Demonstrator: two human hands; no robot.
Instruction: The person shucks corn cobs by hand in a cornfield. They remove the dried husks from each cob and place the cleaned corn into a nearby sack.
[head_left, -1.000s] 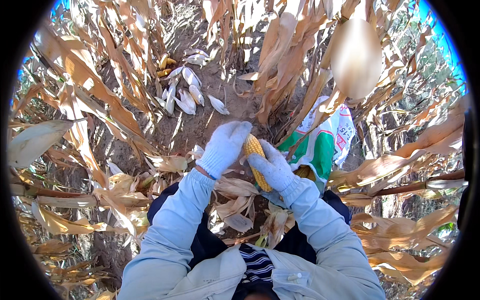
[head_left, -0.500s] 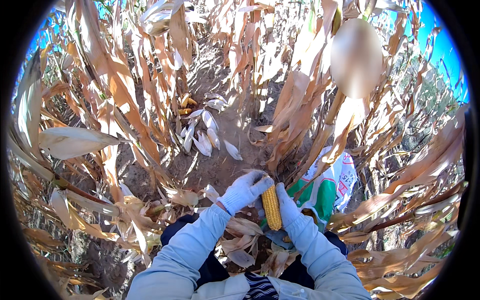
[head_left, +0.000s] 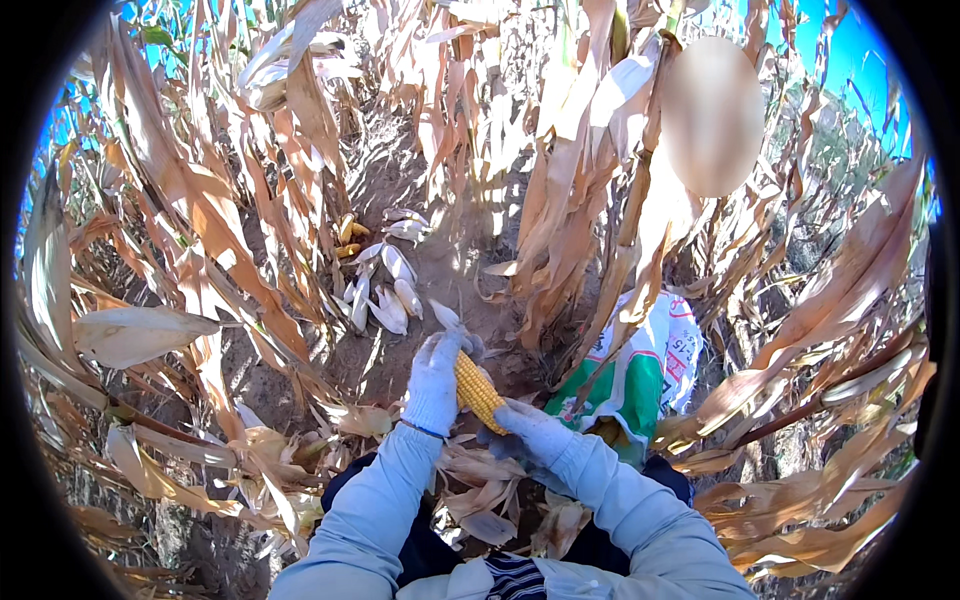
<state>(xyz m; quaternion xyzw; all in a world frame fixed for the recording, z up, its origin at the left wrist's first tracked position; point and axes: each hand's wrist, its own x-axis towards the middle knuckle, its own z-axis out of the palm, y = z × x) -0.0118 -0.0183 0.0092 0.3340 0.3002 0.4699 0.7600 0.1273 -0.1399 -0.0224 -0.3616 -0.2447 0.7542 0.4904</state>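
A bare yellow corn cob (head_left: 477, 391) slants between my two gloved hands, its upper end to the left. My left hand (head_left: 436, 378), in a whitish glove with a darker palm side, is closed round the upper part of the cob. At the lower end, the fingers of my right hand (head_left: 532, 430), gloved alike, close on the cob, partly hidden beneath it. Loose dry husks (head_left: 487, 492) lie below my hands, between my legs.
To the right stands a green and white woven sack (head_left: 637, 385), its mouth toward me. Farther off, several pale husk-covered ears (head_left: 385, 290) lie on the soil beside some bare yellow cobs (head_left: 350, 232). Dry corn stalks (head_left: 560, 220) rise on both sides and in front.
My hands have brought the cob to the left and tilted it from nearly upright. My right hand has shifted from the cob's side to its lower end. The view has turned slightly.
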